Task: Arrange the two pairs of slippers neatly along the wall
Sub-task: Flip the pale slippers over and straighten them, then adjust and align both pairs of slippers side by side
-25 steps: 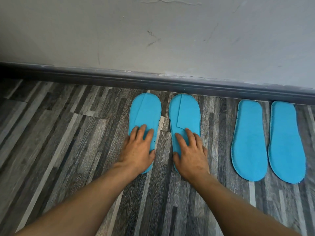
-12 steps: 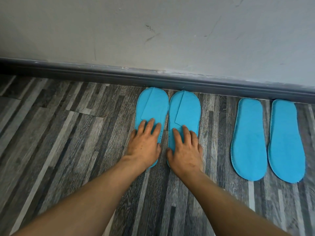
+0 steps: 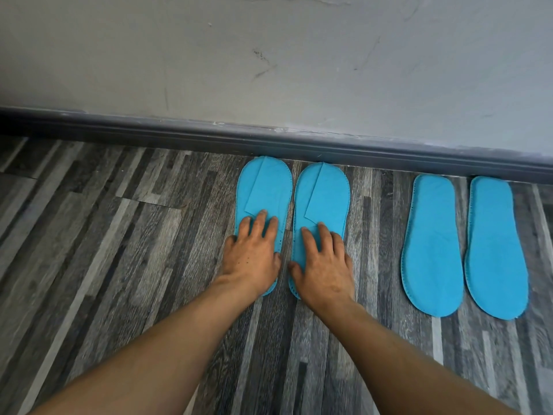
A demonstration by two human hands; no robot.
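Left hand (image 3: 253, 253) lay flat, palm down, fingers spread, pressing on the heel half of the leftmost slipper (image 3: 264, 187); nothing gripped, just resting on top. That slipper sat strap side up on the wood-pattern floor (image 3: 104, 235), toe touching or nearly touching the dark baseboard (image 3: 179, 133). Just beside it, with a narrow gap, the second slipper (image 3: 324, 193) was parallel, strap up, toe close to the baseboard but slightly farther back than its neighbour. Right hand (image 3: 324, 265) was flat on its heel half the same way, fingers extended, thumb off the inner edge on the floor, holding nothing. Well apart to the right, the other pair lay sole up: third slipper (image 3: 431, 247) and fourth slipper (image 3: 493, 250), side by side, nearly touching at mid-length, toes at the baseboard, heels toward the camera. Scuffed grey wall (image 3: 269, 55) ran above the baseboard.
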